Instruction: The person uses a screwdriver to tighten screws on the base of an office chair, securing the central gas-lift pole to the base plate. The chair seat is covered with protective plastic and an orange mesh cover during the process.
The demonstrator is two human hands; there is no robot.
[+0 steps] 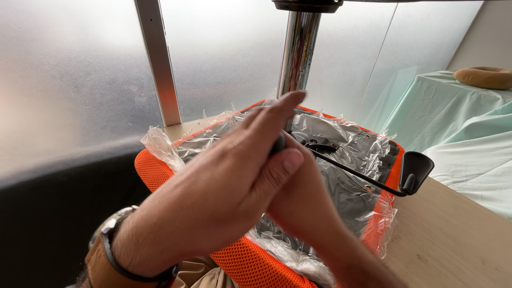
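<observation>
My left hand (224, 186), with a watch on its wrist, lies across the front of the view, fingers stretched out and thumb pressed against a small black piece (278, 143). My right hand (306, 205) comes up from the lower right underneath it, and its fingers are hidden. Both hands hover over an orange mesh seat (154, 170) wrapped in clear plastic (352, 144). A chrome column (297, 53) rises from the seat just behind my fingertips. A thin black lever (362, 178) with a flat paddle end (416, 169) sticks out to the right.
The seat rests on a pale wooden table (448, 234). Frosted panels with a metal strip (160, 64) stand close behind. At the right a pale green cloth (458, 122) covers a surface with a tan ring cushion (485, 77) on it.
</observation>
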